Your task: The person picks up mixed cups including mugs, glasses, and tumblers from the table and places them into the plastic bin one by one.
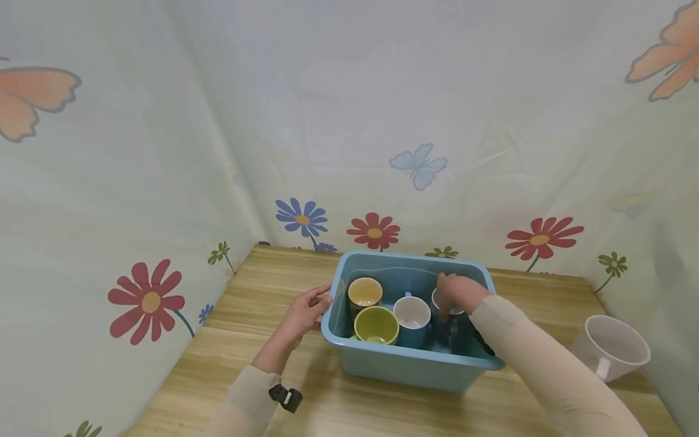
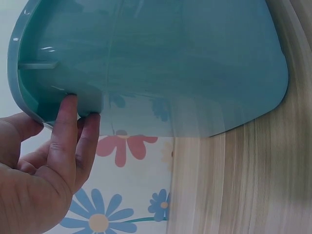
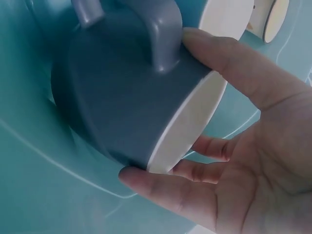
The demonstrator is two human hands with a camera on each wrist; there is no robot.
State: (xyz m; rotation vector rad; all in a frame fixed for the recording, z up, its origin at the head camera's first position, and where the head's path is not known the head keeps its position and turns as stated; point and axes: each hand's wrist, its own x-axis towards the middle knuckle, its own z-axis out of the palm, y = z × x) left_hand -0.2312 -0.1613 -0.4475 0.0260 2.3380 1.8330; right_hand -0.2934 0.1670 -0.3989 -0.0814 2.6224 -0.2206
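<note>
A blue plastic bin stands on the wooden table and holds several mugs. My right hand reaches into its right side and grips a grey-blue mug by the rim. The right wrist view shows thumb and fingers of that hand clasped across the white-lined mug, handle facing the camera. My left hand lies against the bin's left end. There its fingers touch the underside of the bin's rim, fairly straight.
Also in the bin are a dark mug with a cream inside, a green mug and a blue mug. A white cup lies tilted at the table's right edge. Flowered curtains close in the back and sides.
</note>
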